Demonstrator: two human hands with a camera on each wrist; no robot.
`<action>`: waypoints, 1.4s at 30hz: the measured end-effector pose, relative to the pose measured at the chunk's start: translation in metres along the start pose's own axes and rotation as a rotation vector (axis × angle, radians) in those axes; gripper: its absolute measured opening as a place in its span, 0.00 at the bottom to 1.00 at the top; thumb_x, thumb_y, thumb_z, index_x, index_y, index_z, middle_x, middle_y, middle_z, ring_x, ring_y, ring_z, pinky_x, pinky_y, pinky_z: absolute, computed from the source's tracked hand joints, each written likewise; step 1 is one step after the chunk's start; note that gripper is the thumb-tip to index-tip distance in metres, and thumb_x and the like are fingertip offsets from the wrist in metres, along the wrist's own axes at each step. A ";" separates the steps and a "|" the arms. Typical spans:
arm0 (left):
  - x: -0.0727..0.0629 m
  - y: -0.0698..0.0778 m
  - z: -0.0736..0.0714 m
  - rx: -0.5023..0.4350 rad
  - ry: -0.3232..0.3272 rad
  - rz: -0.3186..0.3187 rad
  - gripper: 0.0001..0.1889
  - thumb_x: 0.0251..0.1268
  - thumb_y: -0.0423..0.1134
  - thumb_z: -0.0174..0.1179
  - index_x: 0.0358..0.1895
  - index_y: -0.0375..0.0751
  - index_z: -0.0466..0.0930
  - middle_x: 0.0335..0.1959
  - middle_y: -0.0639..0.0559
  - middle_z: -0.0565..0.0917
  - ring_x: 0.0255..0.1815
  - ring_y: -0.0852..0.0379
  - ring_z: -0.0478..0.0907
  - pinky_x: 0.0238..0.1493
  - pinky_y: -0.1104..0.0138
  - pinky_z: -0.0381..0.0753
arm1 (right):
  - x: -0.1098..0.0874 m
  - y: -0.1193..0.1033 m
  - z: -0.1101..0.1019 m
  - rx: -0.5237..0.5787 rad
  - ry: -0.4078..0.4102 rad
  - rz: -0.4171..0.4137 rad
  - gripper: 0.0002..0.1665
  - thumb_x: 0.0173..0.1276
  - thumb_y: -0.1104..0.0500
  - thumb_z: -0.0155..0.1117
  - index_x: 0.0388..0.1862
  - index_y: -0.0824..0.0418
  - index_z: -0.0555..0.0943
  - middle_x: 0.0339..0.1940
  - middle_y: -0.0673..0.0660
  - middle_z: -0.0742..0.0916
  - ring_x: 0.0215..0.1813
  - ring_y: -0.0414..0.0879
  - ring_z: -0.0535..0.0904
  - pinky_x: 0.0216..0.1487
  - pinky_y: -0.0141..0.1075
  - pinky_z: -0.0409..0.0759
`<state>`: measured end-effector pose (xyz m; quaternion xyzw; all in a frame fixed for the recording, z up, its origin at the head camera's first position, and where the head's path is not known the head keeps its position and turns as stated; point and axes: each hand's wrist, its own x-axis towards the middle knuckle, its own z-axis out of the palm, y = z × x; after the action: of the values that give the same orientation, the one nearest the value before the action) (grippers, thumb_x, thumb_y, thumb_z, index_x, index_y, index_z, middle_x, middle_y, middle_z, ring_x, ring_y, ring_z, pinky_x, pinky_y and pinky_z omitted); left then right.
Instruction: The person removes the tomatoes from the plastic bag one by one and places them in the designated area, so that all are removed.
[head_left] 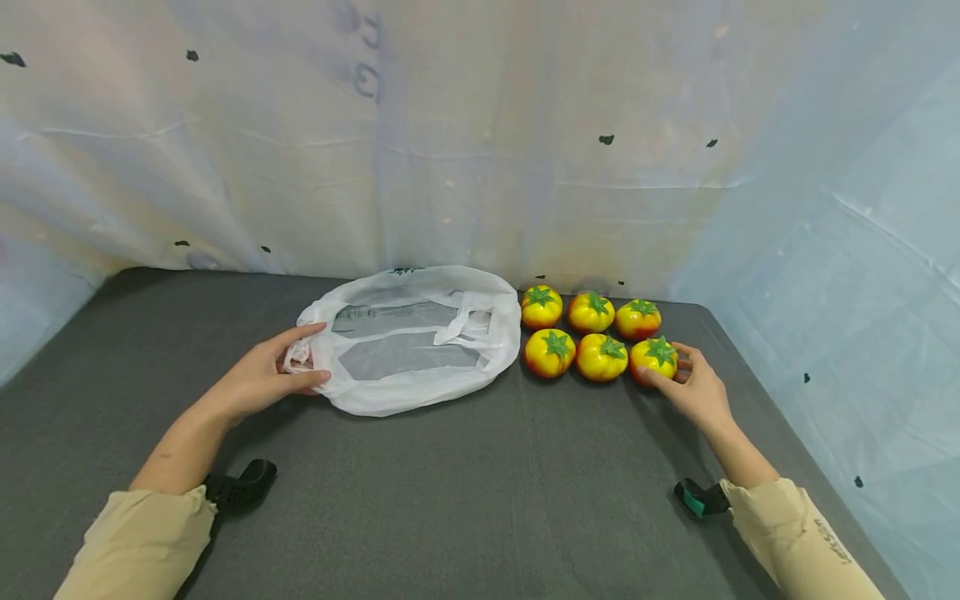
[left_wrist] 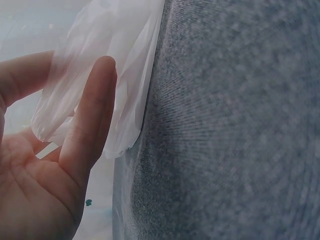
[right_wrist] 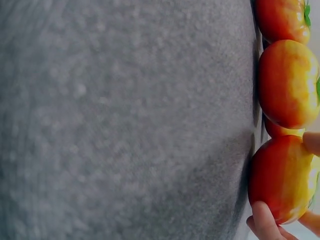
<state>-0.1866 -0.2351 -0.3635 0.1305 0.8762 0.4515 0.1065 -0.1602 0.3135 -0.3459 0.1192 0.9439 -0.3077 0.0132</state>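
A white plastic bag lies on the dark table with its mouth spread wide. My left hand holds the bag's left end, the gathered plastic between thumb and fingers. In the left wrist view the thumb is in front of the plastic, and other fingers are partly hidden behind it. At the right, my right hand grips the nearest right-hand tomato, yellow and red with a green leafy top. The right wrist view shows fingertips on both sides of that tomato, which appears to touch the table.
Several similar tomatoes stand in two rows between bag and right hand, among them a front-row one and a back-row one. The dark table meets a pale sheet wall behind and another sheet at the right.
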 end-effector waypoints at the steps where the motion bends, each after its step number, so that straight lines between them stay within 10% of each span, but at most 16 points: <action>1: 0.000 0.000 0.000 0.001 0.000 0.000 0.40 0.64 0.42 0.62 0.75 0.38 0.51 0.47 0.35 0.76 0.35 0.58 0.83 0.38 0.67 0.78 | 0.000 0.000 0.000 0.004 -0.008 0.003 0.54 0.66 0.35 0.56 0.76 0.64 0.48 0.70 0.75 0.64 0.67 0.67 0.66 0.59 0.57 0.70; 25: -0.004 -0.004 -0.005 -0.036 -0.008 -0.010 0.40 0.67 0.43 0.59 0.77 0.39 0.46 0.43 0.40 0.77 0.36 0.58 0.84 0.40 0.69 0.78 | -0.001 -0.001 0.001 0.000 -0.035 0.020 0.57 0.66 0.33 0.53 0.77 0.66 0.44 0.71 0.76 0.62 0.70 0.67 0.62 0.64 0.58 0.65; 42: -0.005 0.000 -0.008 -0.029 0.030 -0.058 0.42 0.68 0.47 0.57 0.77 0.37 0.44 0.65 0.25 0.59 0.40 0.52 0.83 0.41 0.60 0.81 | -0.005 -0.007 -0.011 0.045 0.071 0.032 0.54 0.66 0.33 0.54 0.77 0.64 0.49 0.73 0.74 0.61 0.71 0.68 0.59 0.64 0.61 0.62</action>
<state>-0.1843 -0.2433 -0.3589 0.0967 0.8745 0.4627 0.1085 -0.1568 0.3132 -0.3328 0.1452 0.9346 -0.3241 -0.0179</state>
